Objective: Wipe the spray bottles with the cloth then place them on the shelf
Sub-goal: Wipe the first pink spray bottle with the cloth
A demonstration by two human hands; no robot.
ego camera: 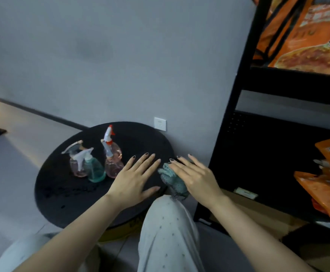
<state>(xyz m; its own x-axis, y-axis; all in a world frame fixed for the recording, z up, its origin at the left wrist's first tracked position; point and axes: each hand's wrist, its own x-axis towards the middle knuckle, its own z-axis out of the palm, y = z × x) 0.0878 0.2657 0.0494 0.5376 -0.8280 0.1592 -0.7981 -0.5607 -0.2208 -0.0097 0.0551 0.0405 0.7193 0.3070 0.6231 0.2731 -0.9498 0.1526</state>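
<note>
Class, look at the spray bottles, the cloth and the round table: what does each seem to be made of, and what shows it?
Spray bottles: likely clear tinted plastic, glossy; you can see through the pink and teal bodies. Cloth: soft woven or knitted fabric, matte; it bunches in folds under the right hand. Round table: dark matte top, material unclear.

Both bare forearms are extended from the bottom edge toward the centre of the frame. The left hand is held palm down just left of centre, its fingers straight and spread, the thumb pointed right. The right hand is laid palm down right of centre, its fingers straight and slightly parted, angled toward the upper left.
</note>
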